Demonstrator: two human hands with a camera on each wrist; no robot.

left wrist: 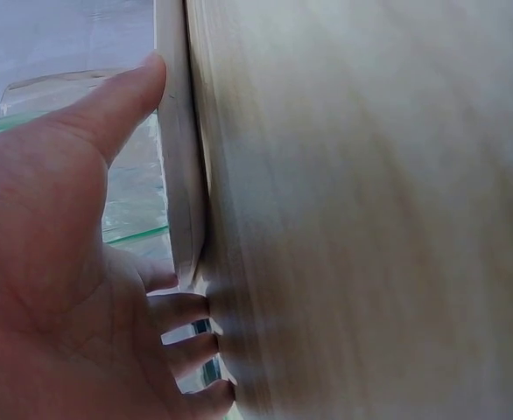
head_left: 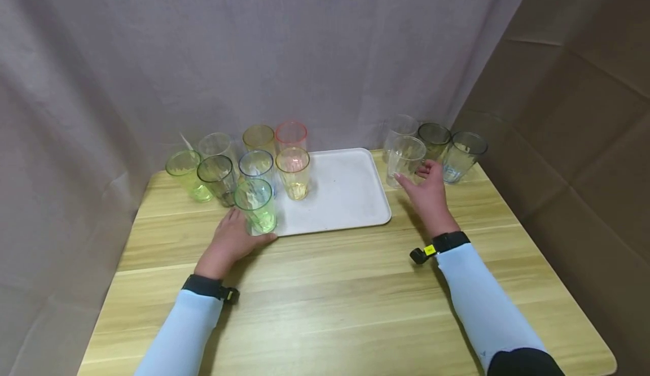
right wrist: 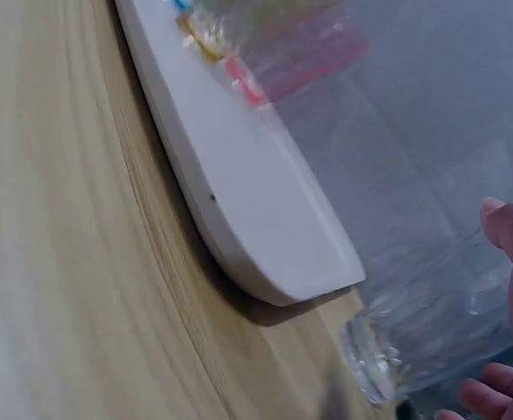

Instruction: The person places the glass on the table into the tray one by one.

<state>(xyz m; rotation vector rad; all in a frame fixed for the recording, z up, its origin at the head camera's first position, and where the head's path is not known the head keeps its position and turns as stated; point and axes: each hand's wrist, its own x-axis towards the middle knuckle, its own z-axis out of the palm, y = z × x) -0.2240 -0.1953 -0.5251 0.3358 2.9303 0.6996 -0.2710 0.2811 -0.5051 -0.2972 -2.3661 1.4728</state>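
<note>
My left hand rests at the near left corner of the white tray, its thumb along the tray's front edge and its fingers spread past the corner. Directly beside it stands a green glass on the tray. At the right, my right hand holds a clear glass between thumb and fingers; the glass is upright near the table surface. In the right wrist view the base of the clear glass shows just off the tray's corner.
A blue-rimmed glass, yellow glass and red-rimmed glass stand on the tray's left part. Left of it are a yellow-green glass and dark glass. Dark and bluish glasses stand right. A curtain hangs behind.
</note>
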